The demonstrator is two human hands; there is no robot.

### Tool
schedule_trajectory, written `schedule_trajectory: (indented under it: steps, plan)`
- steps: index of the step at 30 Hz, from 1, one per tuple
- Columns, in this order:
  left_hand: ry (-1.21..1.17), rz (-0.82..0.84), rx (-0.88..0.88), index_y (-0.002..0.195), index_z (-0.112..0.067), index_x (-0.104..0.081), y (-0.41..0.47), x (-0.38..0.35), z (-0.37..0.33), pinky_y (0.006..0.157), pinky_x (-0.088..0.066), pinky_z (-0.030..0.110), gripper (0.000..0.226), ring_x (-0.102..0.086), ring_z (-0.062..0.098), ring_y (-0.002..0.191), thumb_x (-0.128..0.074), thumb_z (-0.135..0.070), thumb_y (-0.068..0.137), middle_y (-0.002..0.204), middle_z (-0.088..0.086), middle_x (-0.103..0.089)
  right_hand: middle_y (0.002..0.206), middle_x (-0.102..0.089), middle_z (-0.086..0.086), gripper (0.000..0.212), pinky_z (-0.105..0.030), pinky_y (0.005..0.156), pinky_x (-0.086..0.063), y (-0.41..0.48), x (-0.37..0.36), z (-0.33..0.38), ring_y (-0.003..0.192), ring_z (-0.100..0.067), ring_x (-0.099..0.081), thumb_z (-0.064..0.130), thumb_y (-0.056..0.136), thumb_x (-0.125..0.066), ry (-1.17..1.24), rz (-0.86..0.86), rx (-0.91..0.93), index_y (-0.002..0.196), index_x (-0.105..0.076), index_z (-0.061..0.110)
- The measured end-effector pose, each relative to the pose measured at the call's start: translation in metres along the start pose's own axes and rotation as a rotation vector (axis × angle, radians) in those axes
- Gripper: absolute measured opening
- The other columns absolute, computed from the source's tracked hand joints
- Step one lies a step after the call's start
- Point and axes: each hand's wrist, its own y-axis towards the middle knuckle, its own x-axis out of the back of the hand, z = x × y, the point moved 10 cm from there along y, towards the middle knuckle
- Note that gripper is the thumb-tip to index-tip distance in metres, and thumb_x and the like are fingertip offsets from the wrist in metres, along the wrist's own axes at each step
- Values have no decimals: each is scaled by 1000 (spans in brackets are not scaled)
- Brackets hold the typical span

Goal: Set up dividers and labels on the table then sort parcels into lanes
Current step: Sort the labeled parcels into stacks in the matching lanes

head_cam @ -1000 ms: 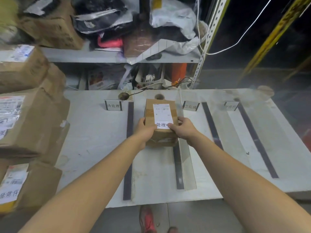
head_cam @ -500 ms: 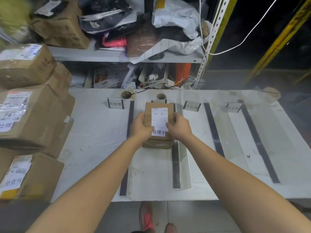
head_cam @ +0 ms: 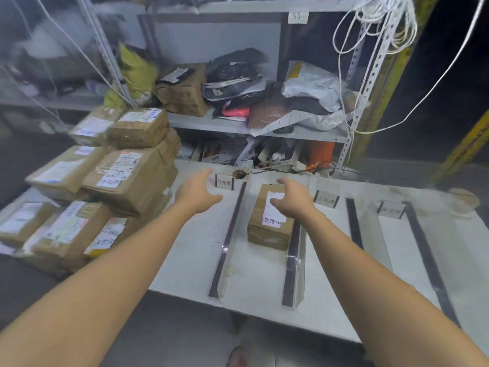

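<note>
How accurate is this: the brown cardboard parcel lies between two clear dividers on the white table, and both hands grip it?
The head view shows neither hand gripping the brown cardboard parcel: the left hand is open off to its left, the right hand open over it. It does lie between two clear dividers on the white table.

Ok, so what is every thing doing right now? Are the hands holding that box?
left hand: open, holding nothing, over the first lane.
right hand: open, fingers spread over the parcel, not gripping it.
parcel: lying flat between two dividers, label up.
dividers: standing on edge on the table.
label signs: upright at the lanes' far ends.
parcel pile: stacked at the table's left end, taped shut.
</note>
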Motion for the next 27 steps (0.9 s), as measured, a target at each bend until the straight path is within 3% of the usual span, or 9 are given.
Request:
schedule_trajectory:
  steps: [3,9,14,19,27]
  plan:
    - [101,-23,20,153,-17,-32,-16,23,28,108,-35,38,82,-39,28,138,-74,-35,85,153,7,-40,146,-50,-7,66,-42,97,-49,-3,-14,30,128,-28,-51,19,90,-62,-96,34,37,150,-36,22]
    - [155,-10,84,152,-22,-32,-42,63,94,101,-47,43,82,-48,26,132,-69,-48,84,150,3,-45,139,-52,-13,62,-40,98,-46,-15,-54,105,129,-32,-48,20,87,-65,-179,106,164,144,-42,12]
    - [150,-34,104,151,-25,-33,-48,100,155,101,-47,44,77,-47,28,132,-64,-50,85,149,4,-46,144,-48,-14,60,-40,104,-42,-18,-87,169,132,-33,-44,23,88,-63,-251,122,224,144,-43,10]
    - [171,-67,131,140,-26,-45,-53,146,238,86,-54,44,65,-57,26,113,-66,-47,81,125,3,-61,149,-46,-12,65,-41,104,-45,-16,-131,253,132,-31,-46,25,92,-62,-325,122,265,151,-36,14]
    - [232,-67,128,136,-24,-46,-34,215,356,83,-52,42,58,-55,30,115,-64,-44,85,131,7,-57,147,-50,-10,65,-40,105,-44,-4,-196,365,133,-29,-48,30,90,-63,-379,132,290,149,-39,16]
